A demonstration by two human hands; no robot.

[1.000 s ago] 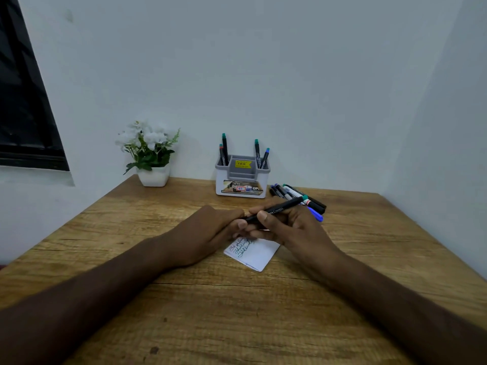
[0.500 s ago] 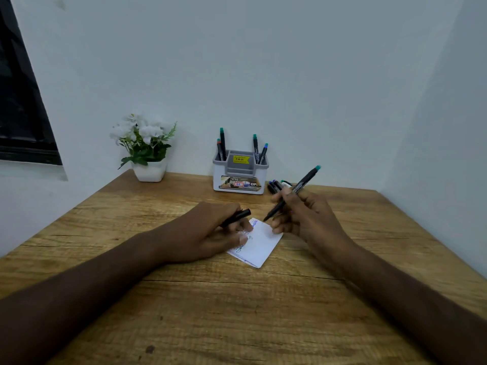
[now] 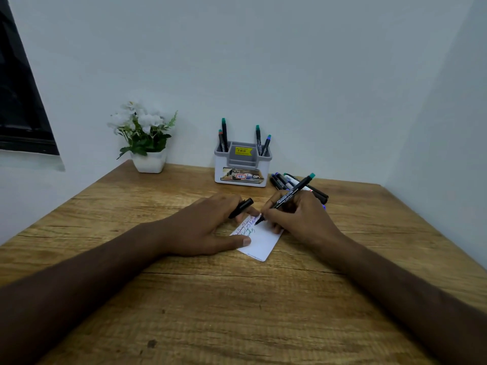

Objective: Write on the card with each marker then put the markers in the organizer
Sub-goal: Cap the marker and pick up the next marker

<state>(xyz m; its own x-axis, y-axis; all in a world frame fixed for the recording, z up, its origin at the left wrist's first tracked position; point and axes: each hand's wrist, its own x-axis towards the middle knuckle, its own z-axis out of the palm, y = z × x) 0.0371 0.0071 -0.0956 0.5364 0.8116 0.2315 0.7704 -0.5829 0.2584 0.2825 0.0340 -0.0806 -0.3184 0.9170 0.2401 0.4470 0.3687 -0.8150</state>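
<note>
A grey-and-white organizer (image 3: 243,167) at the back of the wooden surface (image 3: 237,312) holds four capped markers upright, two in its left compartment (image 3: 223,137) and two in its right (image 3: 262,142). More markers (image 3: 283,181) lie loose just to its right. The person's right hand (image 3: 297,217) has its grip clamped on a green-ended marker (image 3: 287,197), tip down on the white card (image 3: 259,239) at mid-surface. The left hand (image 3: 208,227) pins the card's near left edge with its thumb while its fingers pinch the black cap (image 3: 241,207). A potted white flower (image 3: 144,138) stands at the far left corner; bare wood runs to the near edge.
</note>
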